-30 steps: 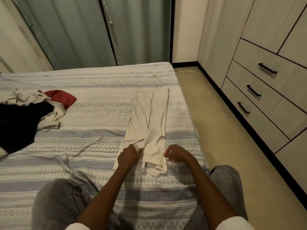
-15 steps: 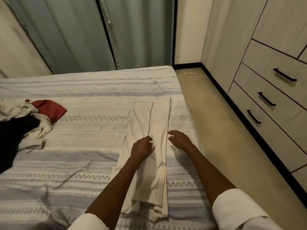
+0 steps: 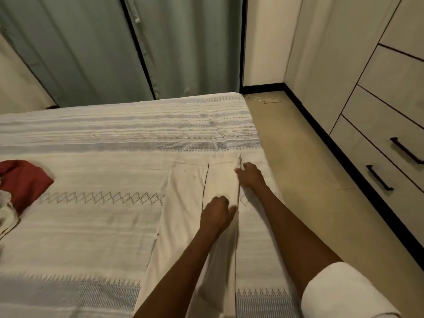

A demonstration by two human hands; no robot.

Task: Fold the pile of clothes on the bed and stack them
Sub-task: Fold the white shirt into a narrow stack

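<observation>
A pair of cream trousers lies lengthwise on the striped bedspread, near the bed's right edge, with one leg folded over the other. My left hand presses down on the upper leg about halfway along. My right hand reaches further, its fingers touching the trousers' right edge close to the far end. The rest of the clothes pile sits at the far left: a red garment and a bit of a white one, both cut off by the frame.
The bed's right edge drops to a beige floor. A wardrobe with black-handled drawers lines the right wall. Green curtains hang behind the bed. A thin wire hanger lies on the floor by the far corner.
Both hands have slid away from me along the trousers, from the near end toward the far end. My view has moved forward, so the dark garment in the pile has left the frame.
</observation>
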